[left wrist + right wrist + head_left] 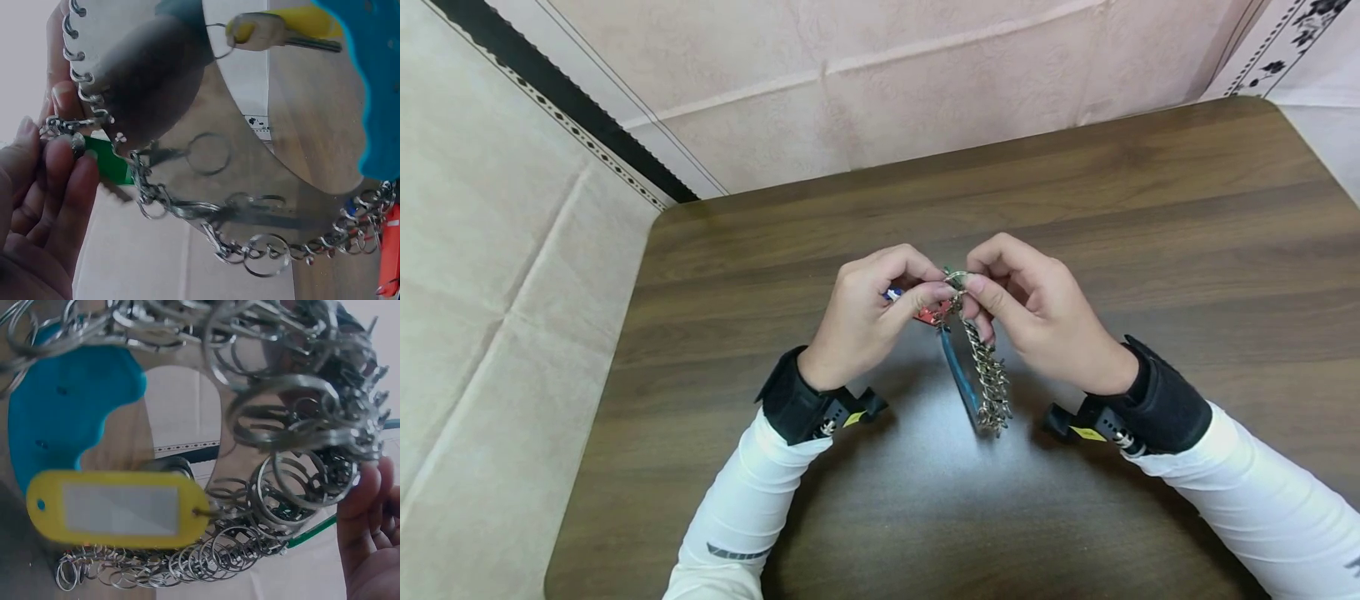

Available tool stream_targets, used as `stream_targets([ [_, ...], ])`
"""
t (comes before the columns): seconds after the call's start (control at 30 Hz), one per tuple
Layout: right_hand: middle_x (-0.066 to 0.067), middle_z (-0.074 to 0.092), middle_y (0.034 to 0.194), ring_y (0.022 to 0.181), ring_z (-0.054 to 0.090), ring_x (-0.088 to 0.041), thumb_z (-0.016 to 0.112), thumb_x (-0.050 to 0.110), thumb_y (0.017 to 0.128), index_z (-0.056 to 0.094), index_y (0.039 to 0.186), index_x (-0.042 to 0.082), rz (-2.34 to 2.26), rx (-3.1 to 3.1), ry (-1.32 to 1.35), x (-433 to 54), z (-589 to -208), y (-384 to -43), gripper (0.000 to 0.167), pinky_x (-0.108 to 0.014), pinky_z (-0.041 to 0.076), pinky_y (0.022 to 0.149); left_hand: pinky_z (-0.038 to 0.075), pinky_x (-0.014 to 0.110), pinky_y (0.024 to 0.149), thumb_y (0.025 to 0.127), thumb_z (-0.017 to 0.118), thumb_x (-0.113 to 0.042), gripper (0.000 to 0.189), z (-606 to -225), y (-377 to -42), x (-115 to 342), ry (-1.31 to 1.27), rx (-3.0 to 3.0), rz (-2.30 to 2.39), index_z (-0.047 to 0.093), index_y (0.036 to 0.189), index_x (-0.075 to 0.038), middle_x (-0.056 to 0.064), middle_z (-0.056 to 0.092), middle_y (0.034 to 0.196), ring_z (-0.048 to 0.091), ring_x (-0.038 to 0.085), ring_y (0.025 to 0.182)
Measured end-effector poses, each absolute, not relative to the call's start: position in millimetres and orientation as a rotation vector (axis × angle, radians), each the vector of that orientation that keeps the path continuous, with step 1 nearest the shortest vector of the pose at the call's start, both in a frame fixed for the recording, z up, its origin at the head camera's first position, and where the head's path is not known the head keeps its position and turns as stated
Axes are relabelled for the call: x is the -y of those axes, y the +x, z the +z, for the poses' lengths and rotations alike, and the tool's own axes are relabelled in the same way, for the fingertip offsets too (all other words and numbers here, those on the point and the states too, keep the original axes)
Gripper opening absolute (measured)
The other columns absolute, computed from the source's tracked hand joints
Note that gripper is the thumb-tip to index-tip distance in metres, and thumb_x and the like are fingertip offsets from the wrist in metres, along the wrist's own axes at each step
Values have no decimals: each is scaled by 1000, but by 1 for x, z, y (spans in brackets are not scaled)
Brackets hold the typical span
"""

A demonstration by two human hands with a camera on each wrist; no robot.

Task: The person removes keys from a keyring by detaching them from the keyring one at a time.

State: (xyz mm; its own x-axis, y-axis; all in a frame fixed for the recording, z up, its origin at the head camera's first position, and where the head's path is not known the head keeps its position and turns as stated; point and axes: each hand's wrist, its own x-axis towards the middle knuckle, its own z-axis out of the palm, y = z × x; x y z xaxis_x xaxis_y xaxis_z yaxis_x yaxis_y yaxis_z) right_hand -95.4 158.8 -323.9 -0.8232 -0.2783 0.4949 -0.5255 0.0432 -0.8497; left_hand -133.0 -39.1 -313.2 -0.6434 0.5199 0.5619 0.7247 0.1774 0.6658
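Over the middle of the table, my left hand [868, 312] and right hand [1048, 312] meet fingertip to fingertip. Both pinch a metal key ring [956, 277] between them. Below hangs a thick row of linked metal rings [992, 387] beside a blue handle [957, 367]. The left wrist view shows this handle [375, 81] on a flat, shiny plate with a cutout, a key [259, 32] and a green tag [112, 159] close to my left fingers. A yellow key tag [119, 509] hangs large in the right wrist view, among many rings. Left of the rings is a red tag [931, 317].
The wooden table [737, 433] has rounded corners and runs out to both sides. Pale patterned cloth [925, 92] hangs behind its far edge, and more light cloth [490, 333] lies to the left. Black wrist straps [797, 396] carry small cameras.
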Motion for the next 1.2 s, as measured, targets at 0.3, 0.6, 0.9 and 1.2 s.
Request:
stream_targets([
  [0.3, -6, 57, 75, 53, 52, -14, 50, -6, 102, 54, 96, -6, 1947, 2058, 829, -159, -322, -96, 7, -24, 47, 51, 57, 24, 71, 88, 75, 1, 6, -315, -134, 39, -1264, 2242, -1450, 68, 89, 1, 9, 70, 85, 66, 12, 78],
  [0.6, -5, 57, 73, 53, 53, -14, 51, -7, 101, 55, 96, -5, 1935, 2068, 797, -159, -321, -95, 7, -25, 46, 49, 57, 27, 67, 87, 75, 1, 7, -313, -133, 38, -1284, 2260, -1460, 68, 85, 0, 9, 69, 83, 64, 11, 75],
  [0.9, -5, 56, 72, 51, 51, -14, 52, -14, 97, 55, 93, -6, 1983, 2004, 802, -159, -320, -94, 9, -25, 45, 47, 54, 26, 65, 88, 75, -2, 9, -313, -132, 37, -1328, 2325, -1408, 67, 83, -2, 6, 66, 79, 62, 8, 71],
  [1.2, -6, 57, 73, 53, 51, -14, 53, -10, 99, 53, 96, -12, 2000, 1987, 731, -162, -319, -95, 4, -23, 46, 48, 49, 24, 70, 96, 69, -9, 8, -311, -141, 46, -1212, 2327, -1243, 69, 94, -1, 6, 65, 89, 56, 10, 79],
])
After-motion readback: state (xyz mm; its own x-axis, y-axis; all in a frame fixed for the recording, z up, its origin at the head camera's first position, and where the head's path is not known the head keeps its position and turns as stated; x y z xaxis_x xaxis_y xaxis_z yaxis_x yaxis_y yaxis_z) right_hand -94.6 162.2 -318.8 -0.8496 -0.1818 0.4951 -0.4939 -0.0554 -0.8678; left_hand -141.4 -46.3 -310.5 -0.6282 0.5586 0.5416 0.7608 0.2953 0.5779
